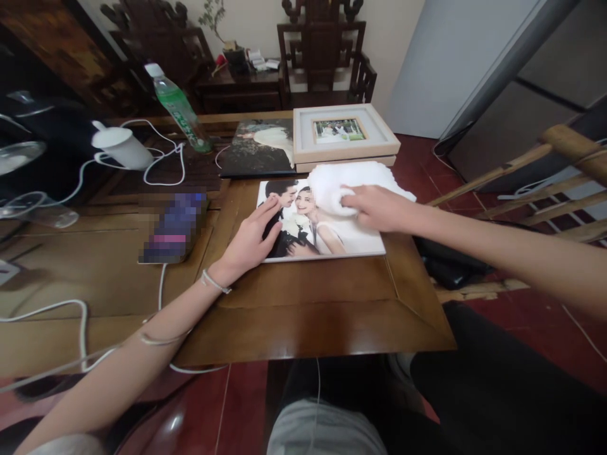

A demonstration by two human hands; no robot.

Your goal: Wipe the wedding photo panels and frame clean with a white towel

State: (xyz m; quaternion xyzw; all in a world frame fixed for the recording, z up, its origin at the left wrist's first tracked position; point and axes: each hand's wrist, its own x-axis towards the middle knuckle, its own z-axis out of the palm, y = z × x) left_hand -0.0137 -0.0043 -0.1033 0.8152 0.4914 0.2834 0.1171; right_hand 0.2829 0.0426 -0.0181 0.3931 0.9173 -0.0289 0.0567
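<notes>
A photo panel [332, 243] with a picture of two people lies flat on the wooden table. Across its left part rests my left hand [253, 234], fingers stretched out, pressing on the surface and holding nothing. My right hand [379, 207] grips a white cloth [353, 177], bunched up on the panel's upper right. The cloth covers that corner and spreads past the panel's right edge. Just behind the panel are a dark photo album or panel [260, 148] and a light wooden picture frame [344, 136], which seems stacked on another.
The wooden table [308, 328] ends close to my lap. On its left stand a white lidded mug [123, 146], a green-labelled bottle [180, 110] and a phone [174, 227] among white cables. A clear cup [52, 212] lies at far left. A wooden chair [531, 183] is at right.
</notes>
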